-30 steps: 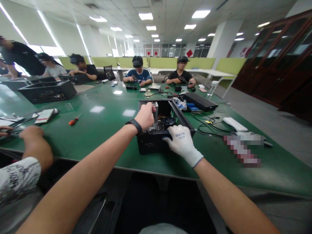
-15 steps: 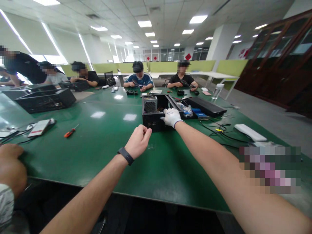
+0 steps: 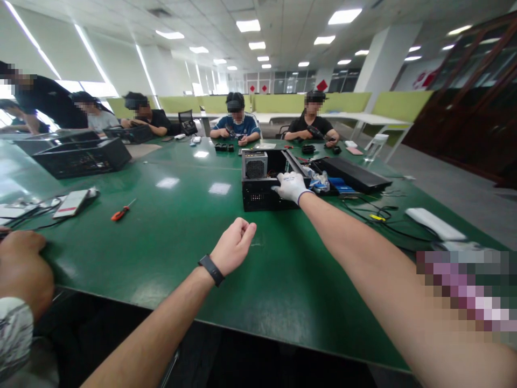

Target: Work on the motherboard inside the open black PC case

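Note:
A black open-topped computer case (image 3: 252,203) lies on the green table, with a grey power supply (image 3: 256,165) inside its left part. My right hand (image 3: 291,186), in a white glove, grips the case's near wall, its fingers over the top edge. My left hand (image 3: 235,245) is bare, with a dark wristband, and hovers over the table in front of the case, apart from it. Its fingers are curled closed; what they hold, if anything, is hidden.
Right of the case are a black panel (image 3: 355,175), a blue-and-white bundle (image 3: 319,180), cables (image 3: 388,218) and a white bar (image 3: 434,223). An orange screwdriver (image 3: 120,214) lies left. Another person's arm (image 3: 26,264) rests at left. People work across the table (image 3: 169,258).
My left hand has moved back from the case toward me. My right hand stays on the case's near wall. The view has shifted slightly, so the scene sits further right.

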{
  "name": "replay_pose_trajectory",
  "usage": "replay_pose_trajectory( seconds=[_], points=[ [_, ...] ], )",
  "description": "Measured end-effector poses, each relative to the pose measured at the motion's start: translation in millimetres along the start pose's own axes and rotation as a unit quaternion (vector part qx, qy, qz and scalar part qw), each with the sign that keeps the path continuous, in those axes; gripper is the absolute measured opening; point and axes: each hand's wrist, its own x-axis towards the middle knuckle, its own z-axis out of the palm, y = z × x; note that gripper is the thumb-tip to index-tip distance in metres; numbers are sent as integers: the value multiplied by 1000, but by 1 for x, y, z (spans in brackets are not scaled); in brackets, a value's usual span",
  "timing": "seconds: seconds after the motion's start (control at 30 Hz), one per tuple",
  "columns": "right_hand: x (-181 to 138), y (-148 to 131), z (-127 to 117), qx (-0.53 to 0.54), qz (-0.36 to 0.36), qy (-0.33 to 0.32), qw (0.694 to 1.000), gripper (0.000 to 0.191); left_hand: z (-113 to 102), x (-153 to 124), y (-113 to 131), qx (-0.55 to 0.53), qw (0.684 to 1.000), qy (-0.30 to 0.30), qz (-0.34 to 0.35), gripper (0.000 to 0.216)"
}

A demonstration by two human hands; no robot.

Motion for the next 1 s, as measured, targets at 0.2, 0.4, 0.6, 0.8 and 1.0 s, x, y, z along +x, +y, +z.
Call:
replay_pose_trajectory(
  seconds=[0.2, 0.4, 0.6, 0.8, 1.0],
  points=[
    [-32, -7, -4, 12, -17, 11, 1000, 43, -10, -1, 6, 8, 999, 45, 12, 20],
    [-95, -19, -13, 30, -31, 24, 999, 49, -16, 3, 28, 20, 996, 83, 32, 12],
    [-172, -23, -32, 44, -54, 41, 997, 45, -18, 7, 62, 97, 987, 63, 110, 16],
    [-255, -26, -50, 53, -74, 60, 994, 36, -9, 13, 76, 293, 951, -48, 87, 33],
    [-327, -34, -68, 76, -73, 61, 993, 27, 17, 19, 76, 441, 880, -173, 42, 33]
  ],
)
